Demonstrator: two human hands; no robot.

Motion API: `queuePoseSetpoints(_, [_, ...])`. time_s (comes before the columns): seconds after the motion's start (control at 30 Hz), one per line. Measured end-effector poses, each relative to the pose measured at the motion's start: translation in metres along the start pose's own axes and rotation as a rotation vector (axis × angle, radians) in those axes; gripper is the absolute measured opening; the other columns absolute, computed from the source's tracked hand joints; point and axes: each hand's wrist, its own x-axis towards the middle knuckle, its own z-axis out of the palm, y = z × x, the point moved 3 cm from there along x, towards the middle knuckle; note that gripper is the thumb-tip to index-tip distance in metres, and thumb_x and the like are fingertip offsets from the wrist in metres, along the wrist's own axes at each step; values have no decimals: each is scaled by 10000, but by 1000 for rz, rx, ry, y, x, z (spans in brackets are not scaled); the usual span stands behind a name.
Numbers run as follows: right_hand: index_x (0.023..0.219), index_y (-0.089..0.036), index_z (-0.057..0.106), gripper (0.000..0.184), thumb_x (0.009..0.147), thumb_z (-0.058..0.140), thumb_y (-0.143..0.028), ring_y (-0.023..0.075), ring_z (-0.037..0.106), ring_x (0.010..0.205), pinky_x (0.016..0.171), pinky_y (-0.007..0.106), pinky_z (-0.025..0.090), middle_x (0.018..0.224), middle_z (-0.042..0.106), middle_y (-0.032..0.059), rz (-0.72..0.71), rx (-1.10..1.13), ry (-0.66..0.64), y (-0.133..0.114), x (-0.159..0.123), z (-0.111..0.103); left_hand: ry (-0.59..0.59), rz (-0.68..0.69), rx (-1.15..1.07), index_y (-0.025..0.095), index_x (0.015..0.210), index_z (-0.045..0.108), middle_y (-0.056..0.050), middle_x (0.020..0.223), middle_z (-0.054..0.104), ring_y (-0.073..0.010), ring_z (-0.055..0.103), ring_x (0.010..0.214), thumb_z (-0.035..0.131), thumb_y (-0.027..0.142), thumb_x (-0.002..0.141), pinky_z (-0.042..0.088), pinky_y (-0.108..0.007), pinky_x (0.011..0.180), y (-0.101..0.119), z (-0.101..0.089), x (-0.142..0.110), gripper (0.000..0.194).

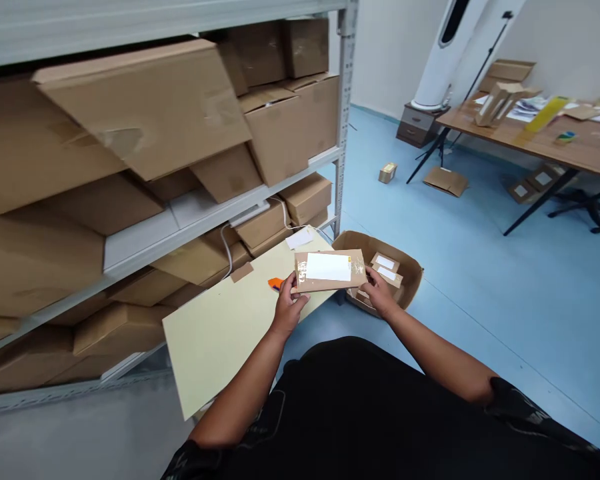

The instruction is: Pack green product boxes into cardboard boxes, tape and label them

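I hold a flat brown cardboard package [330, 270] with a white label on top, one hand at each end. My left hand [289, 308] is closed on its left end, and my right hand [380, 293] is closed on its right end. The package hovers over the far edge of a pale yellow board [220, 333] that serves as a work surface. Just left of the package an orange tool [275, 283] lies on the board. Below my right hand an open cardboard box [410, 267] on the floor holds several similar labelled packages.
A metal shelf rack [347, 133] full of brown cartons fills the left side. A white paper slip [300, 238] lies at the board's far end. On the blue floor lie a small box [388, 173] and flattened cardboard [446, 181]. A wooden table [530, 137] with cartons stands at the back right.
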Motion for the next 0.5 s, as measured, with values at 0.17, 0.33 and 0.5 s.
queuePoseSetpoints(0.17, [1373,-234,611,714,664,607,-322,318,619,1223,1019,437,510,1305,706,68,39,36,116,10,1,-73,-137,3,-21,292,1526,488,-104,1472,515,-316,490,1385,708,286,809,510,-422,1033,14,74,21,750])
queuePoseSetpoints(0.33, [1370,-214,605,721,655,635,-302,312,618,1236,1057,441,496,1331,695,79,64,141,243,17,1,-122,-301,-7,-4,274,1523,484,-105,1527,469,-317,482,1401,717,306,802,497,-421,1065,28,129,57,758])
queuePoseSetpoints(0.5, [1400,-208,588,723,683,625,-295,302,633,1203,1025,437,518,1315,699,81,78,132,387,20,9,-150,-478,1,43,251,1533,473,-103,1550,468,-306,483,1413,685,315,836,450,-427,1133,34,178,112,731])
